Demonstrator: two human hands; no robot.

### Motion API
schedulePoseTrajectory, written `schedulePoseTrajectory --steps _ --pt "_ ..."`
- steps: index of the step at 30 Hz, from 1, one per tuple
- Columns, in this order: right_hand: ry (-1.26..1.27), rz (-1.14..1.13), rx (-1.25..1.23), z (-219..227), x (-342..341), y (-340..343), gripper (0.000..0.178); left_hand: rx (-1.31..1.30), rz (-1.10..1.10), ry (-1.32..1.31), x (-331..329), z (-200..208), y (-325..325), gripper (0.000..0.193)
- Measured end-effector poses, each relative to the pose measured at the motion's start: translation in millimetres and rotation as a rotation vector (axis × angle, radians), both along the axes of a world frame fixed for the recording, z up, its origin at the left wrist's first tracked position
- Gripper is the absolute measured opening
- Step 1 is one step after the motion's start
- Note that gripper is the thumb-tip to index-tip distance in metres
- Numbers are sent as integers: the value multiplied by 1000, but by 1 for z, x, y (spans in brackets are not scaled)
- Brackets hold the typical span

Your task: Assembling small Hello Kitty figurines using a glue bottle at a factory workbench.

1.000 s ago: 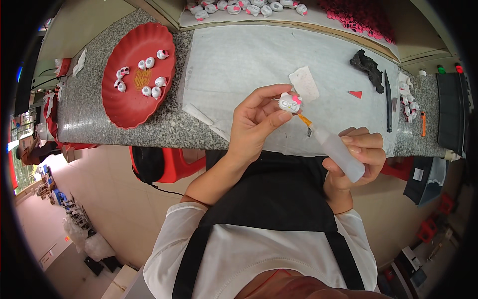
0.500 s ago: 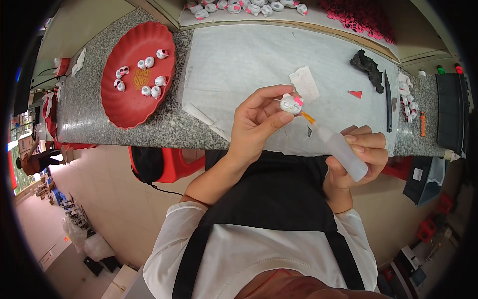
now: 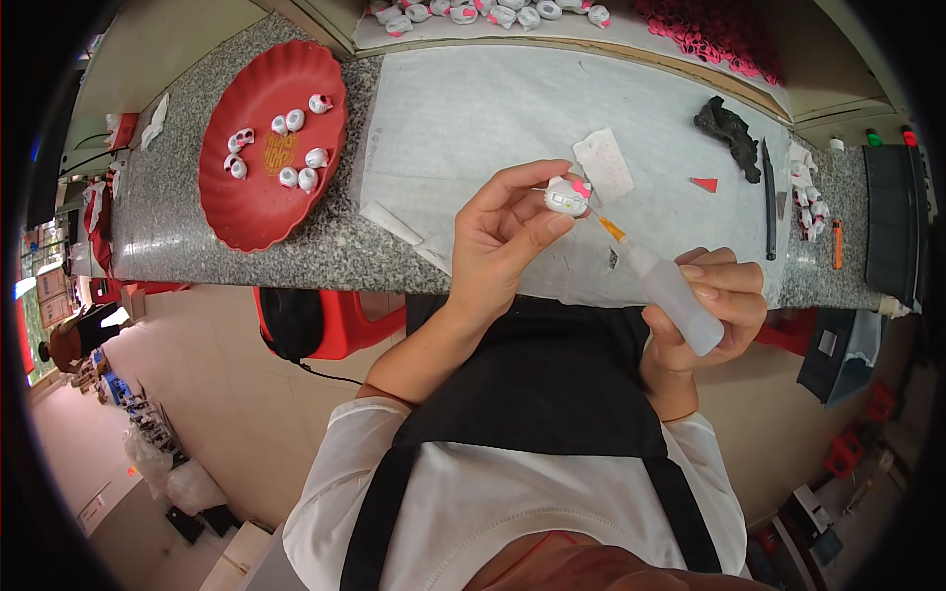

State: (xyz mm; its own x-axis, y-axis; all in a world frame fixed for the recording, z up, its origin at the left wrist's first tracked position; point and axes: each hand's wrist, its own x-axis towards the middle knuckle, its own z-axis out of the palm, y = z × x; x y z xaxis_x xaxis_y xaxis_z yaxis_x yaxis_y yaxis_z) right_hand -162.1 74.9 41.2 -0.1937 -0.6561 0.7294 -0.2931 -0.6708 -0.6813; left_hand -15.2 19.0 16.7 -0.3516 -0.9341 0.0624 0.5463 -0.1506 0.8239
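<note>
Between the thumb and fingers of my left hand (image 3: 507, 231) is a small white cat-shaped figurine head (image 3: 567, 197) with a pink bow, its face turned up. My right hand (image 3: 721, 300) is wrapped round a translucent squeeze bottle (image 3: 675, 294) with an orange tapered nozzle (image 3: 612, 229) and a thin needle tip. That tip points at the figurine head from its right, with a small gap visible. Below both lies a white sheet (image 3: 463, 108) on the speckled counter.
At left, a red scalloped plate (image 3: 236, 212) bears several white pieces. A paper scrap (image 3: 603, 164), a black crumpled cloth (image 3: 727, 133), a red scrap (image 3: 704, 184) and a dark pen-like tool (image 3: 769, 212) lie on the sheet. White heads (image 3: 503, 18) and pink parts (image 3: 705, 34) fill the shelf behind.
My left hand has drawn the figurine head slightly left and up, away from the nozzle, and turned it a little. The bottle has barely moved.
</note>
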Motion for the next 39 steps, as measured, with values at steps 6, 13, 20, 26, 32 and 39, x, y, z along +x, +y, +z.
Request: schedulePoseTrajectory --steps 6,13,20,26,32,39 --pt "-28 -44 32 1 3 0 39 -28 24 -32 -1 0 0 35" --pt "-40 14 -10 1 1 -2 43 -28 -2 -48 -1 3 1 36" --pt "-23 11 9 1 2 -3 44 -28 -17 -58 -2 4 1 35" --pt "-11 32 18 0 2 -4 45 -120 -8 -111 -3 -1 1 34" --pt "4 -36 63 1 7 -2 39 -153 28 -160 -3 -1 1 32" --pt "1 -62 67 0 5 -3 38 -261 101 -273 -1 -1 -2 30"
